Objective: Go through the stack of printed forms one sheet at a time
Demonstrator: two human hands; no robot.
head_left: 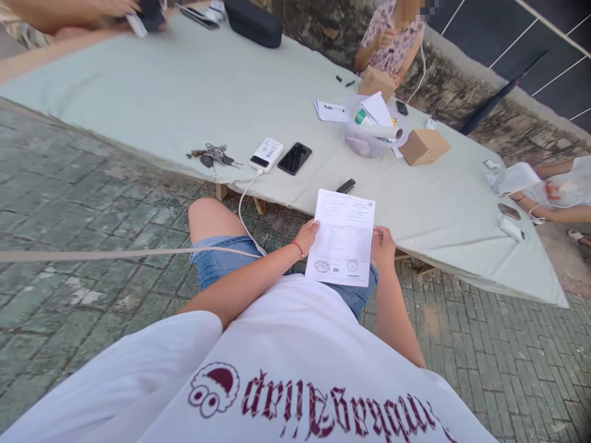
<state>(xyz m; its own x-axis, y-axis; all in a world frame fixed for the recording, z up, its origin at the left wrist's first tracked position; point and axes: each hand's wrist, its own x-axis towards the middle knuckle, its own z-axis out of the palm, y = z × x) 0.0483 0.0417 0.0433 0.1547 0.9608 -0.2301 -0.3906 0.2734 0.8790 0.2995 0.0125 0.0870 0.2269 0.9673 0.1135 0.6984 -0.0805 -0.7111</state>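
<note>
A printed paper document [344, 237] with two round stamps near its bottom edge lies tilted over my lap. My left hand [307, 238] pinches its left edge, the thumb on top; a red string circles that wrist. On the other side, my right hand [383, 247] is closed at the right edge of the document, its fingers curled and partly hidden. Just beyond the top edge, a small black device [346, 186] rests on the table. A black smartphone [295, 158] and a white power bank [266, 154] with a cable lie farther left.
A pale cloth covers the table [194, 92]. On it are keys [213, 155], a plastic basket [364, 144] with papers, a cardboard box [425, 146] and a black case [253, 23]. Other people sit at the far side [392, 43], the upper left and the right end.
</note>
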